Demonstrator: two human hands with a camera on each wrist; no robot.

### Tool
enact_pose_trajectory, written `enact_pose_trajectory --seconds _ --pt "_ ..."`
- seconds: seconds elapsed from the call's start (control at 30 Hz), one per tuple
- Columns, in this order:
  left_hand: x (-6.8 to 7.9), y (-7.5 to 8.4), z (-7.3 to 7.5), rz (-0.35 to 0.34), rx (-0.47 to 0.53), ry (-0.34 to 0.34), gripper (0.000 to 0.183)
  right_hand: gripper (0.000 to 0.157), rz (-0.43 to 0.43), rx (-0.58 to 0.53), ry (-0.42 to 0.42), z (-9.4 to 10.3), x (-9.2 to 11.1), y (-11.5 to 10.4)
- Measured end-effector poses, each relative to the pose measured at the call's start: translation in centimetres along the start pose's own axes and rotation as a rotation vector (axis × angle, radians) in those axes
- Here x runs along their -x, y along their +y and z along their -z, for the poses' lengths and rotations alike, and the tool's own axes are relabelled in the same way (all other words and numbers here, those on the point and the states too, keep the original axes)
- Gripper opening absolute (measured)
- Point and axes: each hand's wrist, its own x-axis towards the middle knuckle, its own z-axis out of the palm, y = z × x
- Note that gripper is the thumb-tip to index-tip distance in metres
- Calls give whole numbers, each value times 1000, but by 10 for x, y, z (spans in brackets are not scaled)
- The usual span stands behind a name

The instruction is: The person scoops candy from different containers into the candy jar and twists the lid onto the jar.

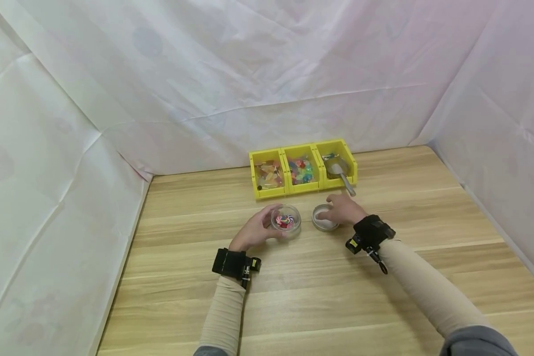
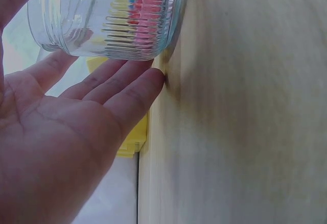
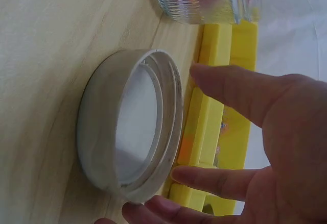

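My left hand (image 1: 256,229) holds a small clear glass jar (image 1: 295,228) on the table, thumb on the near side and fingers on the far side. Pink, red and swirled colourful pieces (image 1: 285,221) lie at the bottom of the jar, and its top has no lid. To the right of it, a round metal-rimmed lid (image 3: 97,127) lies with its white inside facing up. My right hand (image 1: 344,209) is over that lid, fingers spread; the thumb (image 3: 225,81) stands apart from the rim, while lower fingertips (image 3: 135,215) are close against its edge.
Behind the hands stand three joined yellow bins (image 1: 271,195) of small colourful pieces. A metal scoop (image 1: 348,185) rests in the right bin, handle jutting over the front. White cloth (image 1: 267,118) hangs behind and at both sides of the wooden table (image 1: 311,306).
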Motion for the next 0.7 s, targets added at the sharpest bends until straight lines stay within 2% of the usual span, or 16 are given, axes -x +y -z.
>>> enact_pose_trajectory --seconds 0.23,0.53,0.7 --pt "1 2 -2 6 -11 -2 84 77 -26 56 -22 -6 -10 -3" --pt "0 5 -1 14 -20 -11 91 82 -64 148 -12 -14 -10 -12" --pt "2 6 1 17 -29 -1 94 81 -94 147 -21 -15 -11 -13"
